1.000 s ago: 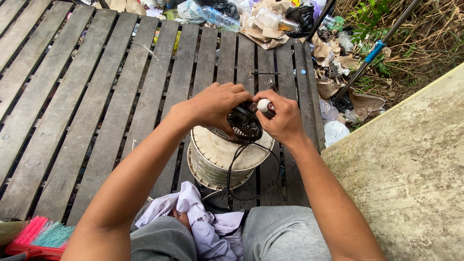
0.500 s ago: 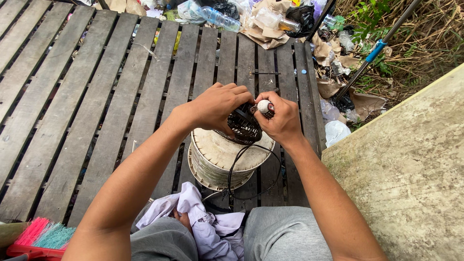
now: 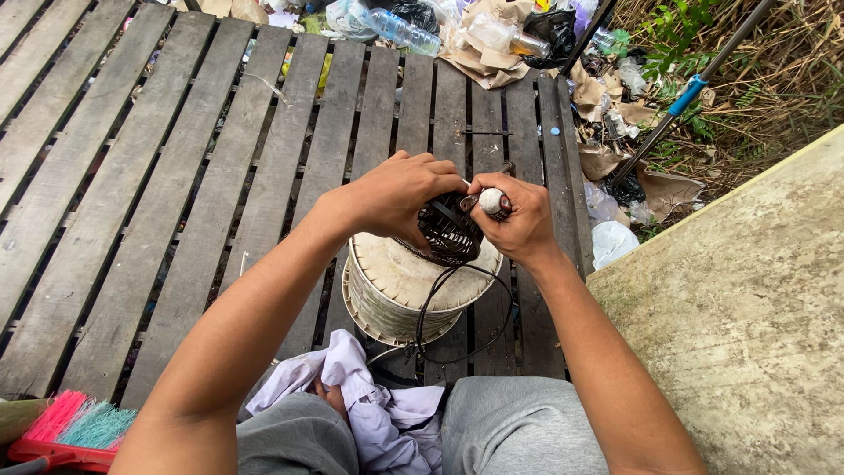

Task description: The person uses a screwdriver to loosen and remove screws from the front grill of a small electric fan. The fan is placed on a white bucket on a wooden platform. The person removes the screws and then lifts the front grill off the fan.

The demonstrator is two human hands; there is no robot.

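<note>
**What we cannot make out**

The left hand (image 3: 400,189) covers the top of the black wire cage (image 3: 448,230), so we cannot see how its fingers sit on it. The tool in the right hand (image 3: 519,220) shows only a rounded white handle end (image 3: 491,200); its tip is hidden. The black cord (image 3: 440,308) vanishes behind the white bucket (image 3: 396,290). The pink and teal brush (image 3: 75,427) is cut by the lower edge, and the litter (image 3: 492,40) beyond the planks is too jumbled to sort.
</note>
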